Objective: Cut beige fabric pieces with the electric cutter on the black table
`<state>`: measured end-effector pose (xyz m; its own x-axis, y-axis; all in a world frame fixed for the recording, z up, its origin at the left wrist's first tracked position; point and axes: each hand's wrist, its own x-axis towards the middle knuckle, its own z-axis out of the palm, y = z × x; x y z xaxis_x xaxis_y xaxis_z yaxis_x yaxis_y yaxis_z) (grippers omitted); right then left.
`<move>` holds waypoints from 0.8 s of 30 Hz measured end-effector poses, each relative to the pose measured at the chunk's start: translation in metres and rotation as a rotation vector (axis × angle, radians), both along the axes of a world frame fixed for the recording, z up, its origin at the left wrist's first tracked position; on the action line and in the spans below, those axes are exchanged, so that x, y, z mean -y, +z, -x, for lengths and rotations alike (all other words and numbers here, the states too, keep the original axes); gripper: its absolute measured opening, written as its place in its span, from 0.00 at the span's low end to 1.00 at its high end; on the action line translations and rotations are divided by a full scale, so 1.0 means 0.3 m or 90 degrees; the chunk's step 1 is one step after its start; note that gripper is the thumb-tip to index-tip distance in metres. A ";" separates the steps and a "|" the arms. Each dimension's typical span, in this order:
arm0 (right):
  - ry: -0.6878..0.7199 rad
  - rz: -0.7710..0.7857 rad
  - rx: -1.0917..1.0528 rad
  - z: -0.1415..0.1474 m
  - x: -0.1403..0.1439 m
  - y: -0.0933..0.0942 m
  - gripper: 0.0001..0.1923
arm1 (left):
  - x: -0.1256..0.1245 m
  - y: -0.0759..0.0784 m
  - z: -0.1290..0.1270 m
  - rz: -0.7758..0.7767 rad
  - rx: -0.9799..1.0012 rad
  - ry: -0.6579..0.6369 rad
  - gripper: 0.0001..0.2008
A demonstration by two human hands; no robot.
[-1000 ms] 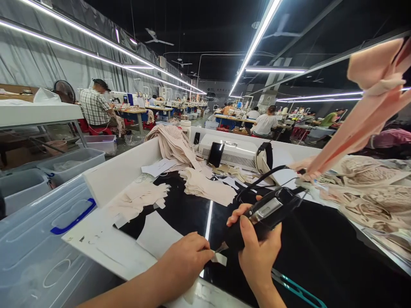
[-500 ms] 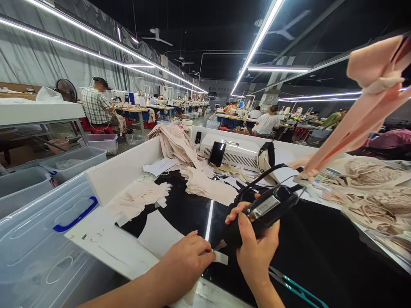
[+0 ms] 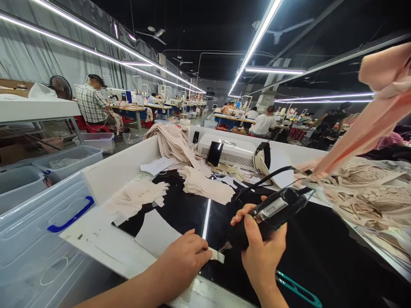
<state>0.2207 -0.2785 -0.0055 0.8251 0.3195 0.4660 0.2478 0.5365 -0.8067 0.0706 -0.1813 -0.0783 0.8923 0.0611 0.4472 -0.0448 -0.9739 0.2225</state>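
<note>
Black handheld tool (image 3: 269,214) is sitting clamped in the right hand (image 3: 261,252), tip meeting a small pale strip (image 3: 216,255) the left hand (image 3: 186,261) is pinching flat against the glossy black table (image 3: 321,252), teal snips (image 3: 297,288) lying nearby.

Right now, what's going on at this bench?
A person works at a glossy black table in a garment workshop. The right hand grips a black corded hand tool, its tip down at a small pale strip that the left hand pins to the surface. Beige fabric pieces lie behind; teal-handled scissors lie to the right.
</note>
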 end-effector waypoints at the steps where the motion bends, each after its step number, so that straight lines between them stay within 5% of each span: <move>1: 0.001 0.000 0.001 0.001 0.000 -0.002 0.26 | -0.001 0.000 0.000 0.000 -0.002 -0.003 0.16; 24: 0.067 -0.008 0.003 0.048 -0.001 -0.018 0.24 | -0.005 0.028 0.020 0.059 -0.020 -0.019 0.17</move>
